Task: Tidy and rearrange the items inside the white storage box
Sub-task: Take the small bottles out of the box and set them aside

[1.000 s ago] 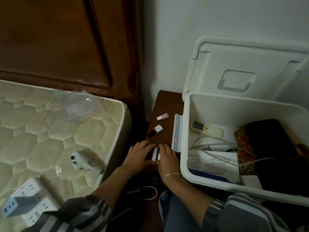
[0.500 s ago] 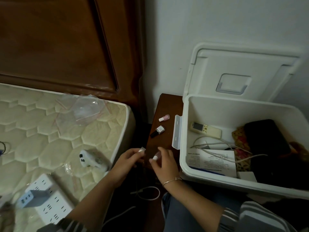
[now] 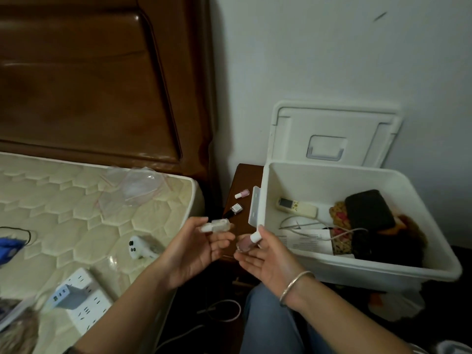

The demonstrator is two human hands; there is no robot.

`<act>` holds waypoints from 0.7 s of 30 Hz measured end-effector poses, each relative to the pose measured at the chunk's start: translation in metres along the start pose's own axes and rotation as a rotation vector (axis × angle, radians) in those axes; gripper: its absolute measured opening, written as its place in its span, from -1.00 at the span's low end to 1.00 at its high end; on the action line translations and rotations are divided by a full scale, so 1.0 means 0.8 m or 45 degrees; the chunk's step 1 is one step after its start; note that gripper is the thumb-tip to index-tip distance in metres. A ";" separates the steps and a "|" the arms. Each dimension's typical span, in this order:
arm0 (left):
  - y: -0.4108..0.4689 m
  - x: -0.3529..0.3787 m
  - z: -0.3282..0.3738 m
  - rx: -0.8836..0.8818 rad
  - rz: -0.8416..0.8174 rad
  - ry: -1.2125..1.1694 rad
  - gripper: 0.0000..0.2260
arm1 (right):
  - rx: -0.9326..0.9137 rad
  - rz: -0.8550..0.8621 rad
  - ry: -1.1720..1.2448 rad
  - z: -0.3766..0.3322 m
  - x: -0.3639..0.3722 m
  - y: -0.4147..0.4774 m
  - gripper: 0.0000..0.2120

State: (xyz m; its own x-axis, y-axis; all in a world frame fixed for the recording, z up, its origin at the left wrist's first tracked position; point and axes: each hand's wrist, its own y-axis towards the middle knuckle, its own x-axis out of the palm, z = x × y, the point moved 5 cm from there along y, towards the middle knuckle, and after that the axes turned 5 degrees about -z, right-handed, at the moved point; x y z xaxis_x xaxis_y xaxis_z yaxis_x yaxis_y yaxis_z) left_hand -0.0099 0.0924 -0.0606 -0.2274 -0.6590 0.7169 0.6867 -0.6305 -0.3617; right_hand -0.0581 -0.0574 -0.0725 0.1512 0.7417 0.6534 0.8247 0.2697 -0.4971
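Both hands were up, palms facing up, just left of the white storage box [image 3: 357,270]. The left hand [image 3: 196,249] pinched a pale glittery bottle [image 3: 217,225] at its fingertips, with the bottle lying sideways. The right hand [image 3: 268,259], nearer the box, gripped a pink bottle [image 3: 245,242] with a white cap between thumb and fingers. The box was open, its lid [image 3: 332,129] upright behind it. Inside the box were a remote [image 3: 296,206], papers [image 3: 306,242] and a black pouch [image 3: 367,209].

The white box [image 3: 357,272] stands open, lid [image 3: 332,123] upright behind it, holding a remote [image 3: 296,206], cables [image 3: 342,235], papers [image 3: 306,242] and a black pouch [image 3: 369,209].
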 end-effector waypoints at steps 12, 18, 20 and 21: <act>0.104 0.114 -0.009 -0.018 0.033 0.294 -0.76 | -0.281 0.057 0.184 -0.152 -0.089 -0.071 -0.70; 0.153 0.141 -0.008 -0.020 0.018 0.707 -0.81 | -0.265 0.100 -0.250 -0.200 -0.147 -0.063 -0.76; 0.169 0.141 -0.005 -0.030 0.088 0.894 -0.80 | -0.253 0.117 -0.328 -0.214 -0.162 -0.054 -0.79; 0.178 0.141 -0.003 -0.033 0.121 0.999 -0.80 | -0.250 0.126 -0.360 -0.220 -0.168 -0.047 -0.79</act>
State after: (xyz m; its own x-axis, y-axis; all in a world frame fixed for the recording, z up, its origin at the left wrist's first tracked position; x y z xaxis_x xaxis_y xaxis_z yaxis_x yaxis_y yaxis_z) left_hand 0.0604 -0.0723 -0.0328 -0.5956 -0.8013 0.0557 0.7137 -0.5598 -0.4210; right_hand -0.0139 -0.2757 -0.0412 0.1014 0.9062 0.4106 0.9067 0.0856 -0.4129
